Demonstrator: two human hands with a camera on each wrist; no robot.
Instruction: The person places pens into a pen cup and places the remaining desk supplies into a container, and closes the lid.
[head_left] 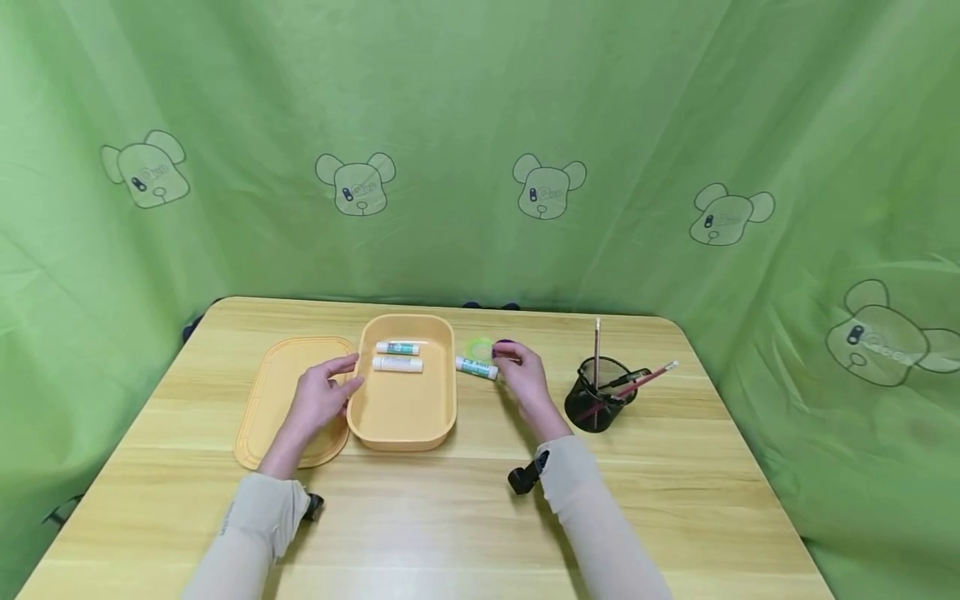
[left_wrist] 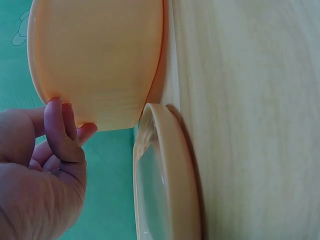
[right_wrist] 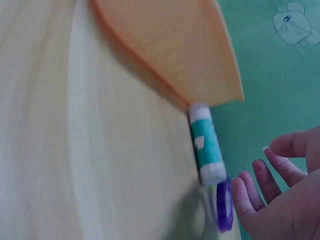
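The loose glue stick (head_left: pixel 476 367) lay on the table (head_left: pixel 420 517) between the box (head_left: pixel 405 417) and your right hand (head_left: pixel 525 385). Its long axis ran roughly left to right, the right end slanted a little toward you. That end was just beside your right fingertips, so your right hand was much the nearer; the left end was close by the box, though you could not tell whether they touched. In the right wrist view your fingers were loosely bent, thumb apart, with nothing between them, and a purple ring (right_wrist: pixel 220 207) stood beside the glue stick's near end. Your left hand (head_left: pixel 318 400) had its fingertips against the box's left side, relaxed rather than wrapped round it. Inside the box, two more glue sticks (head_left: pixel 397 364) lay crosswise. Farther out were the lid (head_left: pixel 279 379) on the left and the pencil cup (head_left: pixel 581 407) on the right.
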